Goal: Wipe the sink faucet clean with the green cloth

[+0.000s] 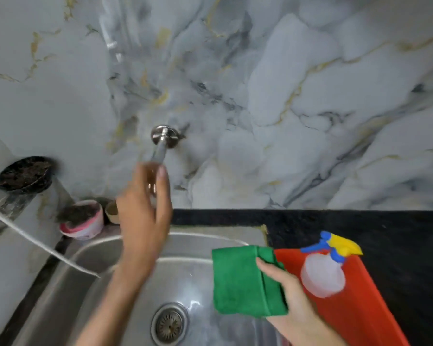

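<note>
1. The marbled grey wall (310, 96) with gold veins fills the whole back of the scene, and the faucet comes straight out of it.
2. The steel sink (90, 283) sits below, its round drain (169, 325) near the bottom edge; a thin white cord (35, 242) runs slantwise across its left rim.
3. The black table (385, 233) stretches to the right of the sink.
4. A red tray (365, 315) lies on that table just beside the sink, with a clear spray bottle (323, 273) lying in it, its blue-and-yellow trigger head pointing toward the wall.
5. The green cloth (238, 280), folded flat, hangs over the right part of the basin, well apart from the faucet.
6. The right hand (290, 303) is pinching the cloth by its right edge, thumb on top and fingers underneath.
7. The left hand (145, 211) is reaching up in front of the spout with fingers loosely curled; it is blurred, so I cannot tell whether it is actually gripping the spout.
8. A dark pot (23, 173) of soil stands on a ledge at the left, and a pink-rimmed tub (83, 221) sits in the corner behind the sink.
9. The faucet (164, 139) shows a round chrome wall plate and a short pipe, its lower end hidden behind the left hand.
</note>
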### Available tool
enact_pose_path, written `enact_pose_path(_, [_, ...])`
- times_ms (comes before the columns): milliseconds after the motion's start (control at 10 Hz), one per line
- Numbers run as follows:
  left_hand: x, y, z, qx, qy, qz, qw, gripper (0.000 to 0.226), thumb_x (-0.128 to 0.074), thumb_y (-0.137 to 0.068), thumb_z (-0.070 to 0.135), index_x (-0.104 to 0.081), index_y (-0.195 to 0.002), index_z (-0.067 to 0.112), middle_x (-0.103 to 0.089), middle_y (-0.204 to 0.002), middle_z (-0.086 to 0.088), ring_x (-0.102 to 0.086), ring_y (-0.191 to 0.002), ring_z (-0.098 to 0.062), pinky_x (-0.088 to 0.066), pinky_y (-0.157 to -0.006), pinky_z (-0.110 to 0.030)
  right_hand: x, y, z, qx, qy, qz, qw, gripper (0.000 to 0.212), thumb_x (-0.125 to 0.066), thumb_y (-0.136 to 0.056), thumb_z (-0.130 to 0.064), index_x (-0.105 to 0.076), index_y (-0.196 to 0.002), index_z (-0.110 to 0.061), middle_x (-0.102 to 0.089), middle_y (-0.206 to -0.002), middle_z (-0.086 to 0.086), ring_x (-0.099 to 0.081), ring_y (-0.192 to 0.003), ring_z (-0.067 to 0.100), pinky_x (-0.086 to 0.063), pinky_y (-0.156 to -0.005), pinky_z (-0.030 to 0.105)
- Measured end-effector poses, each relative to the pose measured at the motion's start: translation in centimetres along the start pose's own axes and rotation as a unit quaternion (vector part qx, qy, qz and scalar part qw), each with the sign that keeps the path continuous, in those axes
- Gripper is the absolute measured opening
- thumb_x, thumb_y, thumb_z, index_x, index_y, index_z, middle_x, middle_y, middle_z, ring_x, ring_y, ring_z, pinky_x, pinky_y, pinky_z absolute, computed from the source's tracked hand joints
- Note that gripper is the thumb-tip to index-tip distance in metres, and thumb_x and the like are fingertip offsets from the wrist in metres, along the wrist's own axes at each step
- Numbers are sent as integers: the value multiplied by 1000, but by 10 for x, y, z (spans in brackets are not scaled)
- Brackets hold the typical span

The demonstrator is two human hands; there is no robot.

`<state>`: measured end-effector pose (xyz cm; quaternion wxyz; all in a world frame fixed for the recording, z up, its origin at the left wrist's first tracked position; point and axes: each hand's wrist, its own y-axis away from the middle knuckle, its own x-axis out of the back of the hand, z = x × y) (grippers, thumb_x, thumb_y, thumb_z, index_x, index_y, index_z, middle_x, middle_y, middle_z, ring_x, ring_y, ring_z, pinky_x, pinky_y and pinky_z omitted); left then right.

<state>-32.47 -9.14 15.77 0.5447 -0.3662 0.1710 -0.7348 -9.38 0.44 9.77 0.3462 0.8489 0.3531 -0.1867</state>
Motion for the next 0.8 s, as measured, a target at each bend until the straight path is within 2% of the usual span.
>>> enact_pose_path(100, [-19, 119, 61, 198, 87, -194, 957, 40, -44, -103, 60, -63, -92, 27, -72, -76, 1, -68, -66, -9, -49, -56, -20, 65, 31, -11, -22, -22, 65, 997, 37, -64, -81, -18, -80, -110, -1, -78, -117, 27, -77, -104, 40, -58, -92, 52])
enact_pose_path(200, [-64, 194, 99, 368, 144, -383, 835, 36, -59, -97, 48, -66, -123, 23, -75, -110, -1, -73, -99, -9, -56, -78, -11, 126, 50, -22, -34, -4, 91, 995, 38, -58, -98, -20, -71, -128, 0, -72, -131, 29, -65, -126, 46, -55, -102, 54])
enact_pose_path(300, [-112, 234, 124, 508, 253, -401, 719, 27, -59, -104, 21, -63, -127, 7, -75, -117, -12, -75, -99, -21, -64, -82, -30, 174, 54, -30, -10, 97, 116, 988, 31, -66, -97, -15, -72, -126, -3, -76, -124, 25, -72, -118, 41, -65, -91, 47])
enact_pose_path(400, [-152, 263, 133, 519, 233, -389, 725, 19, -57, -104, 7, -59, -122, 5, -70, -109, -12, -71, -86, -19, -64, -62, -25, 214, 48, -33, -4, 222, 145, 964, 26, -71, -94, -6, -73, -119, 0, -79, -115, 25, -77, -106, 37, -62, -95, 52])
enact_pose_path(500, [-178, 291, 134, 494, 128, -388, 767, 26, -65, -100, 10, -64, -124, 0, -71, -110, -16, -75, -97, -33, -68, -77, -44, 246, 40, -32, -30, 352, 175, 919, 21, -78, -89, -5, -74, -109, -7, -81, -106, 19, -79, -99, 31, -61, -98, 52])
enact_pose_path(600, [-184, 309, 138, 457, 34, -392, 798, 31, -72, -95, 19, -70, -121, 1, -74, -106, -11, -75, -103, -32, -66, -88, -45, 263, 37, -30, -60, 454, 176, 871, 55, -82, -86, -11, -58, -135, -9, -69, -125, 11, -69, -117, 30, -57, -102, 43])
enact_pose_path(700, [-187, 321, 141, 419, -32, -404, 812, 36, -71, -95, 26, -70, -125, 4, -75, -117, -12, -71, -109, -26, -60, -95, -36, 270, 37, -28, -75, 484, 165, 856, 74, -80, -88, -15, -40, -151, -15, -55, -146, 14, -59, -130, 31, -53, -93, 38])
enact_pose_path(800, [-181, 320, 158, 385, -84, -431, 812, 39, -69, -96, 30, -67, -128, 7, -73, -123, -14, -68, -116, -28, -56, -102, -39, 267, 51, -38, -62, 553, 141, 819, 79, -75, -92, -17, -31, -157, -16, -49, -153, 15, -53, -137, 32, -52, -105, 42])
